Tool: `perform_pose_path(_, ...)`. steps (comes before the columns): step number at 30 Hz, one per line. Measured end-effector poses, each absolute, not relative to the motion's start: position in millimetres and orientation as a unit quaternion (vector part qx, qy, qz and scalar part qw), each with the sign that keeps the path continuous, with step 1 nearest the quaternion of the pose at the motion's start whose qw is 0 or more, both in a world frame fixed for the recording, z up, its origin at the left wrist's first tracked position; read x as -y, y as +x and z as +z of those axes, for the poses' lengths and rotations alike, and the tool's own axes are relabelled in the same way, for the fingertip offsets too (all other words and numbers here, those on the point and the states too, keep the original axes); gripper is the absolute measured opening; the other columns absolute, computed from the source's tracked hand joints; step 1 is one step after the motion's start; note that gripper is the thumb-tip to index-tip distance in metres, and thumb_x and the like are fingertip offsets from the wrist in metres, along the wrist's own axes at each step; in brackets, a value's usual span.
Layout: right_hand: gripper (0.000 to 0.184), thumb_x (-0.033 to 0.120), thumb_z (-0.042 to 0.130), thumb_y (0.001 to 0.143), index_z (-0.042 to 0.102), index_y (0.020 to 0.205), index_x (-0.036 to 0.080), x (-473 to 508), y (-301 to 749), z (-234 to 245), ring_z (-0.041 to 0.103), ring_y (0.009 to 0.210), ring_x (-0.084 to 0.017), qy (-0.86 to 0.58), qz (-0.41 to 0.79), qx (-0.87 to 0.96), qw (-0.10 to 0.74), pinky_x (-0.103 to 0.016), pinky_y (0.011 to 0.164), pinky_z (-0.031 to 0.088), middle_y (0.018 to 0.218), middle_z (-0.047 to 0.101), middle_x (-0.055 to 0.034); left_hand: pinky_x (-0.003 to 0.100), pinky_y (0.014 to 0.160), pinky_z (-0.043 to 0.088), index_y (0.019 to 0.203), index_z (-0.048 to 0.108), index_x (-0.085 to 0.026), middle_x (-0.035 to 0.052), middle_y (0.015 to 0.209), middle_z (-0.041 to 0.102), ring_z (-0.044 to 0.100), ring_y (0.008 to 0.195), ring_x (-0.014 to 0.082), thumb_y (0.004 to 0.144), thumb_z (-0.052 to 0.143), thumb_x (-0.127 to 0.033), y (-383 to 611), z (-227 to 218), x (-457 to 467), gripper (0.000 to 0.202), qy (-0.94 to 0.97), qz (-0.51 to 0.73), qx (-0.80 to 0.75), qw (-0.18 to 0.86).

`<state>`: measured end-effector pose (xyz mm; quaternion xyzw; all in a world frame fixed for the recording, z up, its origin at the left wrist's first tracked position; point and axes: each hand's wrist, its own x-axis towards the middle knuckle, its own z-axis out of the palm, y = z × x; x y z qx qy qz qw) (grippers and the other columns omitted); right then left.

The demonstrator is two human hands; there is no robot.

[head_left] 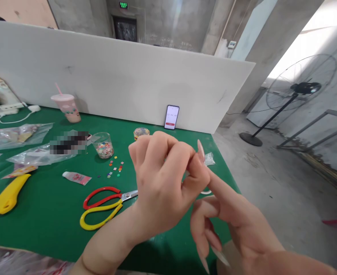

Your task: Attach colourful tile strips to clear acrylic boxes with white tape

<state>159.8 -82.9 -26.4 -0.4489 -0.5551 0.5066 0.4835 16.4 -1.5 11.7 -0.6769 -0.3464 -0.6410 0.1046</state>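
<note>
My left hand (pixel 162 179) is raised over the middle of the table with its fingers curled in. Its thumb and forefinger close around the stretched index finger of my right hand (pixel 228 217), near the tip. Whether anything small lies in that pinch is hidden. The other fingers of my right hand hang loosely bent and apart, with long pale nails. Beneath and left of my left hand lie scissors (pixel 101 208) with one red and one yellow handle; their blades run behind my wrist. Loose colourful sequins (pixel 116 168) are scattered beside a clear cup (pixel 104 147) of sequins.
On the green table (pixel 50 214) are a yellow-handled tool (pixel 9 194), a small pink-and-white tube (pixel 76 178), plastic bags (pixel 16 133), a pink drink cup (pixel 67 109) and a tape roll (pixel 141 132). A phone (pixel 171 117) leans on the white partition (pixel 122 76). A fan (pixel 302 88) stands right.
</note>
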Motion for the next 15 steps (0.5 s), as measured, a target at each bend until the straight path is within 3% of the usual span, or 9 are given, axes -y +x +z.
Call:
perform_pose_path(3, 0.081, 0.074, 0.048, 0.101, 0.046, 0.166, 0.027, 81, 167, -17, 0.05, 0.043, -0.018, -0.466, 0.507, 0.554, 0.469, -0.032, 0.041, 0.042, 0.054, 0.06, 0.0001, 0.04, 0.07, 0.029, 0.074, 0.045, -0.023, -0.0014, 0.072, 0.048, 0.044, 0.073, 0.0195, 0.092, 0.058, -0.009, 16, 11, 1, 0.026, -0.689, -0.632, 0.343, 0.094)
perform_pose_path(9, 0.066, 0.058, 0.058, 0.106, 0.044, 0.167, 0.036, 74, 174, -6, 0.059, 0.05, -0.017, -0.465, 0.524, 0.566, 0.435, -0.033, 0.051, 0.05, 0.062, 0.072, 0.0001, 0.039, 0.07, 0.033, 0.07, 0.041, -0.021, -0.0051, 0.067, 0.044, 0.04, 0.067, 0.0149, 0.096, 0.065, -0.01, 6, 18, 2, 0.037, -0.715, -0.629, 0.306, -0.004)
perform_pose_path(12, 0.067, 0.06, 0.061, 0.103, 0.047, 0.165, 0.039, 78, 176, -10, 0.057, 0.049, -0.014, -0.452, 0.52, 0.57, 0.447, -0.033, 0.053, 0.05, 0.062, 0.07, 0.0019, 0.038, 0.069, 0.037, 0.072, 0.047, -0.022, -0.0069, 0.065, 0.044, 0.041, 0.064, 0.0133, 0.098, 0.067, -0.01, 2, 21, 3, 0.036, -0.701, -0.646, 0.296, -0.053)
perform_pose_path(15, 0.07, 0.065, 0.058, 0.101, 0.047, 0.165, 0.039, 84, 175, -19, 0.053, 0.047, -0.016, -0.443, 0.504, 0.568, 0.477, -0.034, 0.049, 0.047, 0.059, 0.066, 0.0015, 0.037, 0.066, 0.039, 0.077, 0.051, -0.024, -0.0068, 0.066, 0.045, 0.043, 0.065, 0.0136, 0.101, 0.066, -0.01, 0, 21, 7, 0.032, -0.679, -0.674, 0.289, -0.038)
